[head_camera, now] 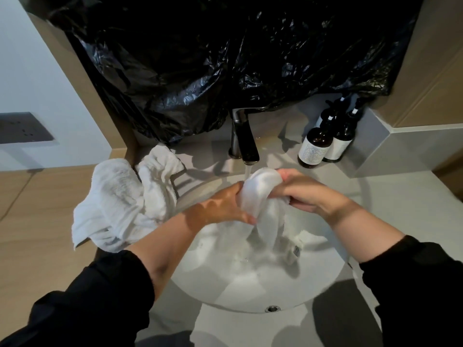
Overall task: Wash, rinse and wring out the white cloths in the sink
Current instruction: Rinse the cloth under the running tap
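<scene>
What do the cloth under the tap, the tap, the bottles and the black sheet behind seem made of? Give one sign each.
Cloth: soft white fabric, likely cotton; it bunches and drapes.
Tap: probably metal, dark glossy finish; it reflects light.
Bottles: dark glossy glass or plastic, unclear which; pale matt labels.
Black sheet: thin plastic film; shiny crinkles.

Under the running dark metal tap (244, 139), the left hand (225, 205) and right hand (304, 192) grip a bunched wet white cloth (260, 194) over the round white sink basin (225, 291). More crumpled white cloths (120, 204) lie on the bench (390, 194) just left of the basin; brown pump bottles (317, 144) stand behind.
</scene>
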### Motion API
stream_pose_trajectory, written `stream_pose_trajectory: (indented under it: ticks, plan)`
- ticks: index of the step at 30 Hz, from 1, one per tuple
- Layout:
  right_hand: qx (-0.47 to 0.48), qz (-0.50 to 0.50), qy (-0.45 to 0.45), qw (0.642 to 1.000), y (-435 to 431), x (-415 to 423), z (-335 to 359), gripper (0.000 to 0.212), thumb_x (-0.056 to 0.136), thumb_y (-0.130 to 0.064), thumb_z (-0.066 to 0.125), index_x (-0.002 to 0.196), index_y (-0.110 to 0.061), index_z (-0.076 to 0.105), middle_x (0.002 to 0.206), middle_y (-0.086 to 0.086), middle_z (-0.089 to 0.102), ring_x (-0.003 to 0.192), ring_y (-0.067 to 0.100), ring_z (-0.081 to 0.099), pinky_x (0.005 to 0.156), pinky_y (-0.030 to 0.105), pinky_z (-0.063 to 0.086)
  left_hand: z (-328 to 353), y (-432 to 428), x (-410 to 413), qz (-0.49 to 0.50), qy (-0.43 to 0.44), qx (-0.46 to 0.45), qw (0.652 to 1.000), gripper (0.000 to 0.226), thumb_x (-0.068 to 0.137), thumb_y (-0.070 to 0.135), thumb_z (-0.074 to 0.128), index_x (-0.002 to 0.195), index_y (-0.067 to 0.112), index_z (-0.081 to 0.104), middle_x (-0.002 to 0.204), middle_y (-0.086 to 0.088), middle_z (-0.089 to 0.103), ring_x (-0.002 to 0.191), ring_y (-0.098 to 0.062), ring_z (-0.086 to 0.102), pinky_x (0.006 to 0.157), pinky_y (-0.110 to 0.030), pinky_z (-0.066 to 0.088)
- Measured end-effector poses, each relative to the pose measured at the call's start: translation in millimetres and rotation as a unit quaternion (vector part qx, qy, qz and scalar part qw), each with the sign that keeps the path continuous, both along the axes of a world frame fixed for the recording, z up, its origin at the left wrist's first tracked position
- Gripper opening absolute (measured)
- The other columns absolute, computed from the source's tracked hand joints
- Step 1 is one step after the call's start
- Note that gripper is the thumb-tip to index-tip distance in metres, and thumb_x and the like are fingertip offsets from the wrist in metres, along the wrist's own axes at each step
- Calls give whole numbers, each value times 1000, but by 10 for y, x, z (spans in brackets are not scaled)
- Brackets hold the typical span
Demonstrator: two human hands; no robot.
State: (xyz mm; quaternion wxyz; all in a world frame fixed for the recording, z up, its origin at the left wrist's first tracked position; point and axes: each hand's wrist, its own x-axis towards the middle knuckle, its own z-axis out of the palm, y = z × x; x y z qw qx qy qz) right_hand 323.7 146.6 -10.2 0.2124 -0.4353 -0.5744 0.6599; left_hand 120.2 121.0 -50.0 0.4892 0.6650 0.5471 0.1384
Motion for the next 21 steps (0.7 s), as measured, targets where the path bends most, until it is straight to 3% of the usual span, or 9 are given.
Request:
stream_pose_trajectory:
  ticks: [2, 5, 9, 11, 12, 15, 17, 19, 21]
  plan:
    - [-12, 15, 7, 1000, 9, 79, 96, 43, 63, 2, 70, 106, 0, 64, 94, 16, 71, 85, 21, 68, 74, 29, 55, 10, -10, 32, 13, 5, 23, 1000, 84, 61, 43, 86, 133, 21, 50, 117, 4, 61, 105, -17, 60, 90, -32, 53]
    - [25, 77, -92, 992, -13, 269, 209, 60, 59, -13, 80, 114, -4, 57, 103, 28, 64, 88, 29, 58, 76, 43, 43, 235, 63, -12, 16, 0, 61, 998, 50, 70, 22, 84, 113, 18, 61, 96, 7, 65, 89, -11, 62, 71, -14, 49]
    - [104, 120, -216, 963, -107, 249, 363, 74, 61, -11, 83, 124, -24, 46, 107, 6, 64, 90, 17, 64, 76, 40, 53, 551, 107, 46, 3, -28, 144, 989, 49, 63, 14, 84, 106, 19, 63, 90, 8, 64, 80, -4, 60, 65, -10, 47]
    - [138, 106, -220, 960, -176, 147, 421, 56, 67, -13, 84, 112, -27, 54, 97, -3, 66, 86, 8, 63, 76, 25, 54, 654, 114, 112, -10, -25, 173, 985, 40, 67, 6, 79, 101, 16, 61, 84, 9, 59, 72, -2, 55, 59, -8, 43]
    - [144, 79, -208, 964, -200, 124, 425, 54, 66, -18, 85, 110, -26, 55, 94, -5, 66, 86, 7, 63, 78, 24, 53, 702, 112, 138, -11, -23, 183, 983, 37, 69, 2, 77, 100, 14, 60, 81, 10, 56, 69, -2, 52, 57, -7, 42]
    - [147, 7, -183, 972, -230, 70, 399, 74, 62, -22, 86, 125, -24, 47, 99, -4, 68, 92, 10, 66, 86, 32, 55, 754, 115, 155, -8, -15, 192, 981, 37, 69, 0, 74, 101, 10, 60, 77, 10, 53, 67, -3, 50, 55, -7, 40]
    - [183, 3, -233, 955, -259, -12, 406, 66, 62, -24, 84, 119, -26, 50, 97, -4, 66, 88, 10, 66, 76, 29, 57, 795, 93, 139, -15, -4, 187, 982, 40, 68, -1, 73, 105, 11, 60, 80, 8, 56, 70, -4, 52, 58, -9, 42]
    - [213, -8, -265, 941, -281, -73, 474, 44, 65, -24, 81, 102, -23, 57, 86, -6, 63, 78, 9, 62, 64, 22, 49, 821, 65, 111, -5, -6, 183, 983, 44, 67, 1, 77, 105, 15, 60, 85, 4, 61, 73, -6, 54, 62, -14, 45]
    - [208, -23, -252, 945, -281, -77, 563, 33, 68, -19, 80, 95, -20, 62, 81, -5, 62, 73, 10, 58, 61, 21, 44, 845, 44, 77, 25, -35, 185, 982, 47, 64, 3, 82, 102, 18, 59, 83, -3, 66, 70, -9, 55, 65, -20, 46]
